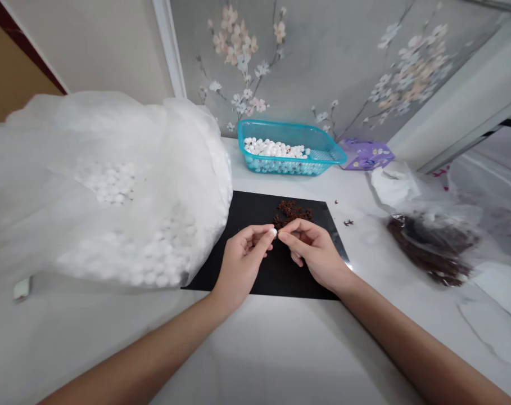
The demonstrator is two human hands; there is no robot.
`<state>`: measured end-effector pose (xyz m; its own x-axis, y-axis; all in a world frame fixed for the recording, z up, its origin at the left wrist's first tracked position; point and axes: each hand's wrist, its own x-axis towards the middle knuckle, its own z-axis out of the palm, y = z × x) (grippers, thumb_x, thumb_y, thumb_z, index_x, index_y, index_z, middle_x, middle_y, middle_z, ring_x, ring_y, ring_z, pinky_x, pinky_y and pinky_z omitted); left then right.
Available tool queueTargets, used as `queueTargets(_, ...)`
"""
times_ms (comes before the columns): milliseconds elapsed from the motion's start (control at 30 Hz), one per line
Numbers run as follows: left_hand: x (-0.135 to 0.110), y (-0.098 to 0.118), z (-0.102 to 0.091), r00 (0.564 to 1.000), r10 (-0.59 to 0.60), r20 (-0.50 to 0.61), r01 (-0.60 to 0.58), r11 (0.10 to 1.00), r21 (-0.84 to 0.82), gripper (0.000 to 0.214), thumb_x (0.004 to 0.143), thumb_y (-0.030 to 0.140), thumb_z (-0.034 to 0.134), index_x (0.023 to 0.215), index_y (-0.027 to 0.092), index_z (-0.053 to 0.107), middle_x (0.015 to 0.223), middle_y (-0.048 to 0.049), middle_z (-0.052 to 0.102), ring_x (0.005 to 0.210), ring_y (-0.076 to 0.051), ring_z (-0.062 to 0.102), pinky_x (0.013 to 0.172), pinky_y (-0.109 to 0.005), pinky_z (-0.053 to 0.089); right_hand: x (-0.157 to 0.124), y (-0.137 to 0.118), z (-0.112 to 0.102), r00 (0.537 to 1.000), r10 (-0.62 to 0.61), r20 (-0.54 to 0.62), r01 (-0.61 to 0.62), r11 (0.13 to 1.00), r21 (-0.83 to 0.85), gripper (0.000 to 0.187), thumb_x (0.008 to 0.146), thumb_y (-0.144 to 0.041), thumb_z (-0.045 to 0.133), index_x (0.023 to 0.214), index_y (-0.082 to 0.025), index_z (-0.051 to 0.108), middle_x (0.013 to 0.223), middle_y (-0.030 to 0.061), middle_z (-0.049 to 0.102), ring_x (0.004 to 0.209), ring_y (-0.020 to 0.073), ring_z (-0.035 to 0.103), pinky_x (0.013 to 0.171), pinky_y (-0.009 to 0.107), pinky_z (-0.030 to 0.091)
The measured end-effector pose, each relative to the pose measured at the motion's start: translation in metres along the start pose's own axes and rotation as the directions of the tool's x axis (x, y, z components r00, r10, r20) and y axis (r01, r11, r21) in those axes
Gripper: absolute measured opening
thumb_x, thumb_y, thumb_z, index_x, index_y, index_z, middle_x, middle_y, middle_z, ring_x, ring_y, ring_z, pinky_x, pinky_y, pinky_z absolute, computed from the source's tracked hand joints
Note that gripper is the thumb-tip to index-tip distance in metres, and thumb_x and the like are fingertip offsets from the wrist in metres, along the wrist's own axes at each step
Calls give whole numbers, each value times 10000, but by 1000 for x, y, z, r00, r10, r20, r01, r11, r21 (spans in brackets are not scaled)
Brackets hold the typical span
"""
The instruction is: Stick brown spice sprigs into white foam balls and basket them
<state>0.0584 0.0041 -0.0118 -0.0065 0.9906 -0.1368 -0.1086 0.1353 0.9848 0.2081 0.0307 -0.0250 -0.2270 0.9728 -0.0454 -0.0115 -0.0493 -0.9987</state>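
Observation:
My left hand [243, 256] pinches a small white ball [274, 232] between thumb and forefinger. Fingertips of my right hand [318, 253] are pressed together right beside the ball; whatever they hold is too small to make out. Both hands are over a black mat [272, 281]. Just beyond the right hand lies a pile of small dark-brown branched pieces [293, 211] on the mat.
A big translucent bag [188, 169] of white balls stands left, overlapping the mat. Behind is a blue basket [297, 129] of white balls, with a purple packet [367, 154] beside it. A plastic bag [432, 247] of brown pieces lies right. Loose brown pieces [348, 223] are nearby.

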Motion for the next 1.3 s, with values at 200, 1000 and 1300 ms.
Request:
queueTargets(200, 0, 2, 0, 1000, -26, 14, 26, 1000, -6, 279, 767, 390, 606, 946, 186, 670, 856, -33, 669, 743, -125, 582, 661, -227, 471, 1, -2, 0, 1000, 4, 15, -4, 999, 32, 218, 721, -362, 688, 726, -178, 573, 548, -66, 463, 400, 27, 328, 332, 167, 279)
queueTargets(1000, 3, 4, -1, 997, -69, 24, 70, 997, -22, 275, 736, 402, 650, 913, 200, 709, 832, -24, 702, 710, -113, 595, 659, -219, 480, 0, 0, -1, 1000, -13, 25, 11, 997, 72, 190, 747, -338, 674, 759, -187, 559, 631, -53, 507, 411, 20, 336, 355, 176, 268)
queueTargets(1300, 3, 3, -1, 997, -80, -11, 78, 990, -113, 204, 722, 374, 668, 805, 195, 720, 733, -4, 686, 639, -83, 568, 619, -188, 450, -9, -4, 7, 959, -245, -140, 212, 953, -214, 147, 778, -313, 634, 839, -196, 570, 670, -39, 487, 450, 45, 404, 404, 201, 355)
